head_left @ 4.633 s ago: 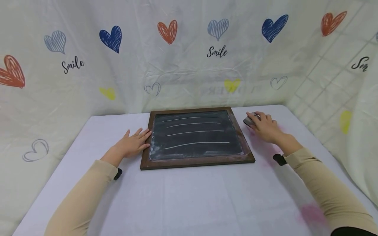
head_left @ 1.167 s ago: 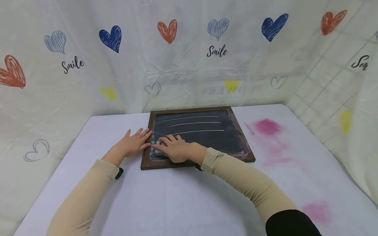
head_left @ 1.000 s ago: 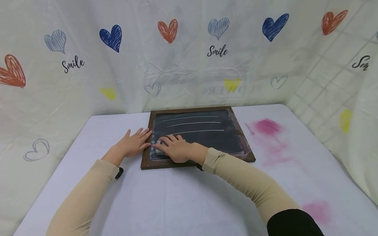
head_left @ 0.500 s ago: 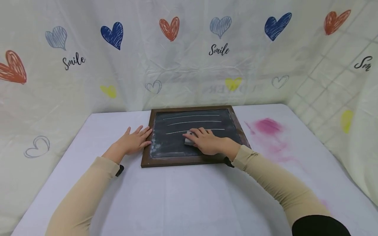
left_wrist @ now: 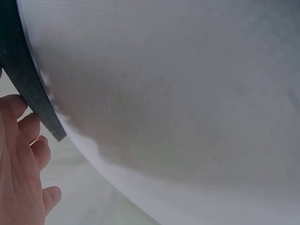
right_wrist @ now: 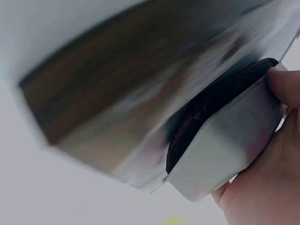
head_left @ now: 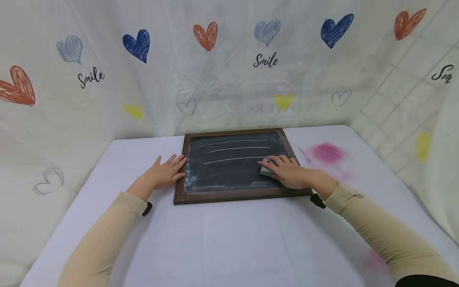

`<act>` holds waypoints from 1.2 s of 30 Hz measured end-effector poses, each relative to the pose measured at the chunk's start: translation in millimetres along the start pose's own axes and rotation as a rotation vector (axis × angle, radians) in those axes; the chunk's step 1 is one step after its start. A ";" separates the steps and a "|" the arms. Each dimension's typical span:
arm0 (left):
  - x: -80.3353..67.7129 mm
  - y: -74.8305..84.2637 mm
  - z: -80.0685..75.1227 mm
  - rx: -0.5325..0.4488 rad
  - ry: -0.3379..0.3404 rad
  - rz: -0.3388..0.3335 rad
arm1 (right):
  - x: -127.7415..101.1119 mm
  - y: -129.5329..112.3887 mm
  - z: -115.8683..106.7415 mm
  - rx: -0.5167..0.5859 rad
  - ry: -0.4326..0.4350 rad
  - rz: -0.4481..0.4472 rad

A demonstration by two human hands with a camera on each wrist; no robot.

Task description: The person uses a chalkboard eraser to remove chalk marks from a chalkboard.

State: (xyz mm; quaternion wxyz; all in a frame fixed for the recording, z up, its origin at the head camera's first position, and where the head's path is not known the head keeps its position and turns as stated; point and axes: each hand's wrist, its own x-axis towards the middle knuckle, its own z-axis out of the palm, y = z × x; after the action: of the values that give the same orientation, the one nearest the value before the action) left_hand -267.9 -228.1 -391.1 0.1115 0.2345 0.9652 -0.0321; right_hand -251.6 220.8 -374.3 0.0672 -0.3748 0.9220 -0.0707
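- Gripping a grey chalkboard eraser (head_left: 267,170), the right hand (head_left: 291,175) had its fingers curled over the top and its thumb against the side, as the right wrist view showed; the dark felt face was pressed down on the slate.
- The eraser sat on the lower right part of the chalkboard (head_left: 233,167), just below the third of three white chalk lines (head_left: 236,160); the slate beneath those lines was smeared with pale dust.
- The left hand (head_left: 164,173) lay flat on the table (head_left: 222,239), fingers straight and spread, fingertips touching the board's brown wooden frame (head_left: 180,179) at its left edge and holding nothing.
- The eraser looked light, with a stiff plastic back and a soft pad; a hold across the two long sides of the back seemed best, keeping the felt flat.
- The framed board looked rigid and liable to slide on the smooth cloth, so bracing it at the frame seemed sensible.
- Pink chalk smudges (head_left: 324,153) marked the cloth to the right of the board.
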 end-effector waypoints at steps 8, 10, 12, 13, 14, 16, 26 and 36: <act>0.1 1.5 2.6 0.002 0.007 -0.007 | -9.2 3.5 1.6 0.011 0.037 0.003; -0.3 1.0 1.6 0.009 0.008 -0.011 | -5.7 1.8 2.0 0.007 0.029 0.014; -1.1 0.6 0.4 0.016 0.006 -0.011 | -0.9 0.1 2.3 0.019 0.021 0.021; -1.5 0.6 -0.3 0.018 0.004 -0.009 | 1.7 -0.3 3.0 0.028 0.011 0.025; -2.0 1.1 -1.1 0.019 0.003 -0.008 | 5.0 -1.2 2.9 0.041 -0.002 0.027; -3.1 2.0 -2.6 0.017 0.001 -0.006 | 12.7 -4.7 2.9 0.057 -0.025 0.027; -1.6 3.1 -3.4 0.028 0.006 0.004 | 73.7 -49.6 0.0 0.055 -0.169 -0.053; -1.2 2.9 -2.9 0.026 0.002 -0.010 | 132.9 -128.8 8.0 -0.164 -0.209 -0.094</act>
State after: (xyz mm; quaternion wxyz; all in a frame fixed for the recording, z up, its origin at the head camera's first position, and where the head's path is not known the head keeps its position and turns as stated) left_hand -266.2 -225.7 -388.1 0.1071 0.2313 0.9659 -0.0450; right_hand -256.8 35.8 -368.4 0.1284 -0.4273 0.8940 0.0410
